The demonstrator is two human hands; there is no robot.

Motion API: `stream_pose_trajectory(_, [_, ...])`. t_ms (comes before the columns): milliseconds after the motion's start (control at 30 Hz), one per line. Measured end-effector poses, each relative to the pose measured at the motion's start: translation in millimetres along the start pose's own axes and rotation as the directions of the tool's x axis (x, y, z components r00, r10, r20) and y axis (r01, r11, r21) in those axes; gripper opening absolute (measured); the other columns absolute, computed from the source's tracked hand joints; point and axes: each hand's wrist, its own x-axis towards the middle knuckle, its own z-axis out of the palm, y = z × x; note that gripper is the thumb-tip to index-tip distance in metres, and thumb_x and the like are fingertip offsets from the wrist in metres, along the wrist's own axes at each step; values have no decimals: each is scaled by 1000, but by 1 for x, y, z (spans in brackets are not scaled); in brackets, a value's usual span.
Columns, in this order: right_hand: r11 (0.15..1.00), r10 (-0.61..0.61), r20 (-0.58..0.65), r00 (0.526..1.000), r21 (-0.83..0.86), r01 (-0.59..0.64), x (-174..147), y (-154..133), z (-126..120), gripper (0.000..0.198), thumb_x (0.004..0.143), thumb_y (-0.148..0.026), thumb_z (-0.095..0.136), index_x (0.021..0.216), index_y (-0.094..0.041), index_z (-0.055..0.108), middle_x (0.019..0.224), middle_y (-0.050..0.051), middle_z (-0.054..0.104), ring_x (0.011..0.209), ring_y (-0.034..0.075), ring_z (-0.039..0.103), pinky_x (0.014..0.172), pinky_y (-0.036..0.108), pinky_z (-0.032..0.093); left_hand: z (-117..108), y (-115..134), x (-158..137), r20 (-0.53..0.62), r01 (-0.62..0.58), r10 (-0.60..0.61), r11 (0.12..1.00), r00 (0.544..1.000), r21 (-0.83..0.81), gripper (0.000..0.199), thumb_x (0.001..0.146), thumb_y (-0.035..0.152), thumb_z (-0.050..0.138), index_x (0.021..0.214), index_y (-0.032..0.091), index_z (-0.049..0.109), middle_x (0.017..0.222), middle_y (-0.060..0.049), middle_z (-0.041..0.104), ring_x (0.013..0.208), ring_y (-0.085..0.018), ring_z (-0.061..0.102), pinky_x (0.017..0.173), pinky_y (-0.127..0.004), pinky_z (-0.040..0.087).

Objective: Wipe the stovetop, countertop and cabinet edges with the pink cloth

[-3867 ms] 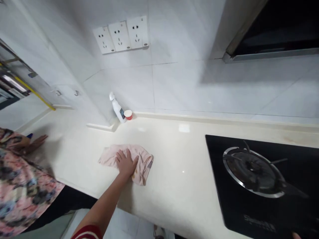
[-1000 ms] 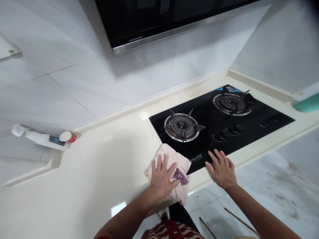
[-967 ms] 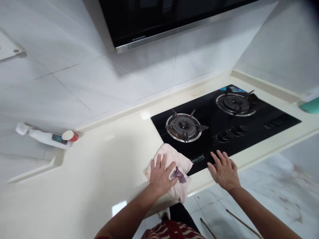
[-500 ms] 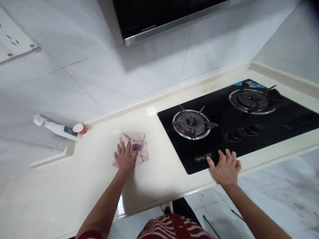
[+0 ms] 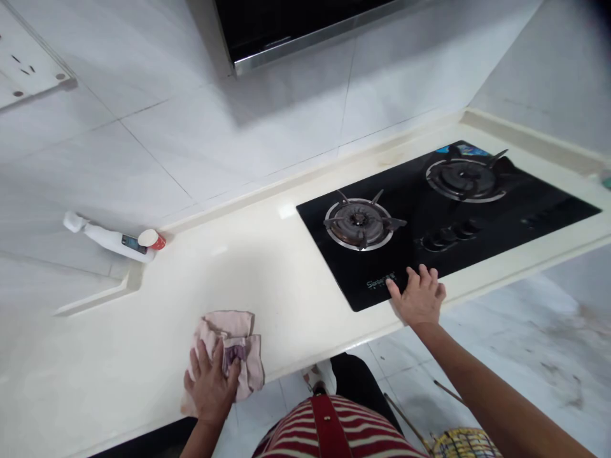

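Observation:
A pale pink cloth (image 5: 251,369) with a purple patch lies bunched near the front edge of the cream countertop (image 5: 281,280). My left hand (image 5: 210,385) presses down on it, palm low and fingers spread over the fabric. On the right is a black glass gas cooktop (image 5: 401,254) with two burners. My right hand (image 5: 420,298) rests at its front edge, fingertips spread on the glass beside the white lettering, holding nothing.
A white spray bottle (image 5: 109,242) and a red paper cup (image 5: 155,239) stand by the wall at left. A range hood (image 5: 305,32) overhangs the back. Below the counter, a yellow woven basket (image 5: 463,442) sits on the floor.
My left hand has brought the cloth toward the counter's front edge and slightly left. The right hand keeps its place at the cooktop's edge, while the view has shifted a little.

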Motion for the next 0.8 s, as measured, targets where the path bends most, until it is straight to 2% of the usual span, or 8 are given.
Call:
stream_pose_trajectory(100, [999, 26, 17, 1000, 20, -26, 2, -3, -4, 74, 95, -63, 33, 144, -8, 44, 158, 23, 32, 150, 38, 14, 118, 62, 17, -2, 17, 5, 26, -21, 21, 1000, 999, -8, 58, 98, 51, 41, 149, 24, 49, 167, -17, 21, 155, -39, 15, 112, -65, 31])
stream_pose_trajectory(267, [998, 42, 24, 999, 44, -43, 6, -7, -9, 71, 95, -62, 35, 142, -11, 47, 158, 21, 33, 150, 36, 16, 118, 59, 17, -3, 72, 6, 17, -235, 237, 968, 971, -87, 61, 94, 50, 49, 151, 27, 47, 168, -15, 19, 155, -41, 9, 114, -66, 28])
stream_pose_trajectory(367, [997, 45, 33, 998, 58, -47, 7, -8, -10, 70, 95, -62, 36, 142, -11, 47, 159, 20, 33, 151, 37, 15, 118, 60, 16, -6, 122, 3, 16, -412, 421, 893, 907, -181, 64, 91, 51, 54, 150, 31, 48, 169, -11, 20, 155, -43, 9, 115, -67, 25])
stream_pose_trajectory(467, [995, 49, 41, 998, 90, -53, 7, -11, -12, 70, 95, -61, 38, 143, -10, 47, 159, 21, 32, 151, 37, 13, 118, 61, 14, -12, 179, 1, 17, -565, 594, 774, 805, -284, 65, 88, 56, 58, 149, 36, 49, 168, -7, 25, 154, -45, 14, 116, -67, 24])
stream_pose_trajectory(600, [980, 48, 44, 998, 189, -56, 11, -13, -16, 65, 95, -54, 42, 141, -9, 48, 160, 22, 31, 152, 38, 12, 119, 63, 11, -19, 247, 0, -48, -704, 731, 636, 681, -316, 64, 87, 56, 61, 147, 37, 50, 167, -11, 27, 152, -45, 22, 114, -69, 26])
stream_pose_trajectory(700, [947, 52, 60, 997, 314, -68, 17, -7, -21, 57, 96, -52, 45, 136, -13, 54, 159, 19, 34, 152, 38, 13, 119, 64, 10, -20, 282, -2, -84, -752, 767, 592, 636, -290, 64, 88, 51, 62, 149, 34, 49, 166, -13, 26, 152, -44, 23, 114, -68, 30])
stream_pose_trajectory(800, [848, 63, 44, 997, 525, -77, 11, 1, -31, 45, 98, -52, 41, 125, -20, 61, 150, 14, 46, 148, 34, 27, 118, 62, 21, -19, 304, -6, -98, -756, 761, 603, 641, -254, 64, 88, 43, 61, 150, 33, 48, 167, -11, 25, 153, -44, 18, 116, -67, 29])
